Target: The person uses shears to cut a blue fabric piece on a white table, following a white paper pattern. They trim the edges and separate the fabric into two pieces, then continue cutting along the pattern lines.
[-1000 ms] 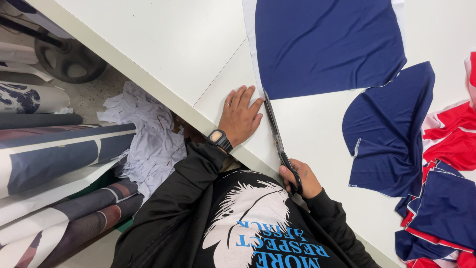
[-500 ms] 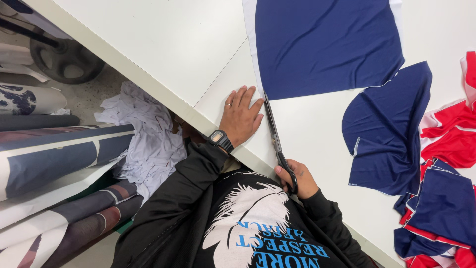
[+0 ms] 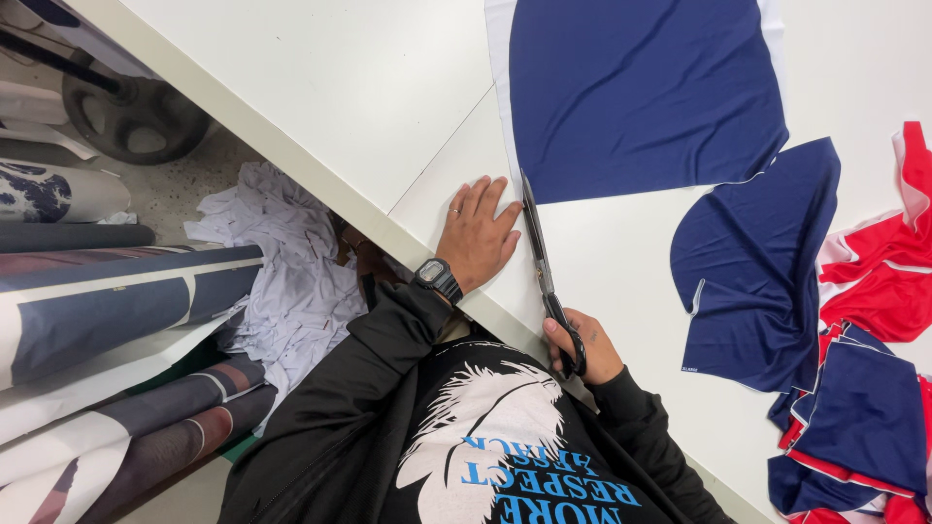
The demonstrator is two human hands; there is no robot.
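Little is changed since the earlier frame: the blades are advanced slightly along the cut. On the broad white cutting table, a large navy blue fabric sheet with a white border is spread flat, with loose navy and red cut pieces heaped at the right edge. Long black-handled scissors are gripped in the closed right hand, tips at the sheet's lower left corner. The left hand is pressed flat and open just beside the blades (very near them). Fingers could be nicked if the blades wander, and the cut line may drift if the white material shifts.
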